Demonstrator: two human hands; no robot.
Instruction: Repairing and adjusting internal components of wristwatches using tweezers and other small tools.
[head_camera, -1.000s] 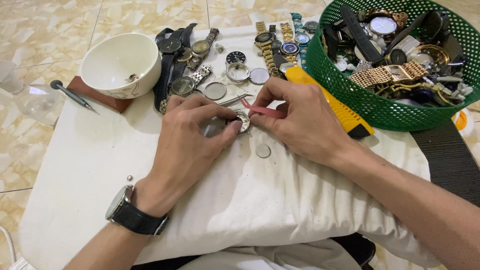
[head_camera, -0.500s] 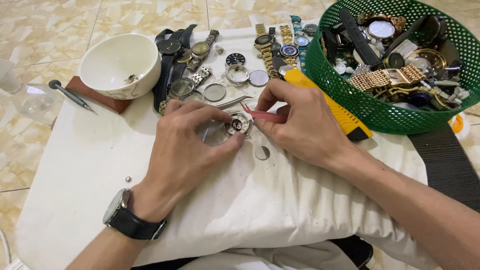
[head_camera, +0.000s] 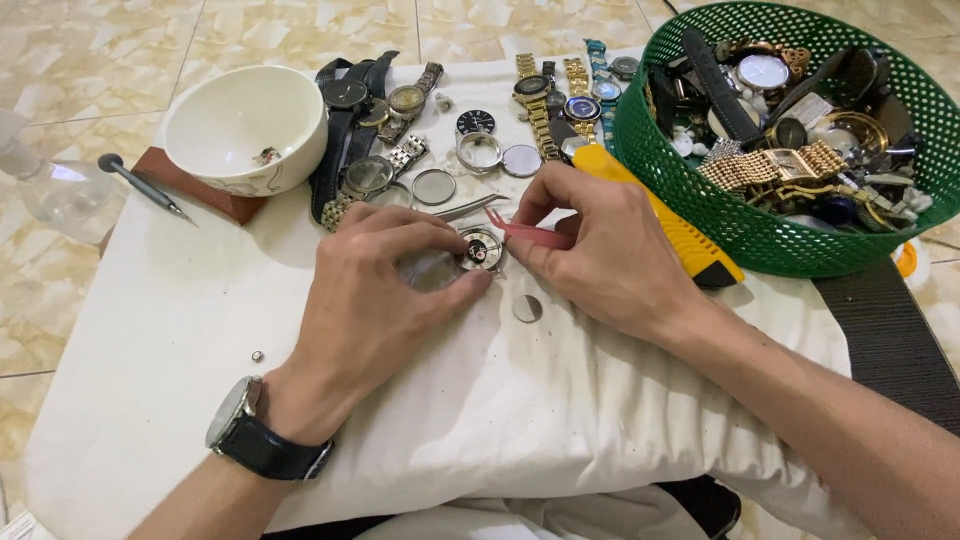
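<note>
1. A clear plastic bottle (head_camera: 55, 190) is lying at the far left on the tiled floor, just beside the white cloth (head_camera: 180, 330).
2. A dark-handled screwdriver (head_camera: 145, 188) is resting at the cloth's left edge, near a white bowl (head_camera: 245, 125) that is sitting on a brown block.
3. A row of wristwatches (head_camera: 365, 130) and loose round case parts is lying along the far side of the cloth; a tiny metal piece (head_camera: 257, 356) is lying alone near the left wrist.
4. The left hand (head_camera: 370, 300), wearing a black-strapped watch on its wrist, is pinching the opened watch case (head_camera: 481, 250) between thumb and fingertips, closed firmly around its rim and pressing it to the cloth at centre.
5. The right hand (head_camera: 610, 255) is gripping pink tweezers (head_camera: 525, 232) between thumb and forefinger, closed on them, with the tips touching the case's inner works.
6. A round metal disc (head_camera: 527, 308) is lying just below the right hand.
7. A yellow-handled tool (head_camera: 690, 240) is lying behind the right hand, against a green mesh basket (head_camera: 760, 235) holding watches and straps.
</note>
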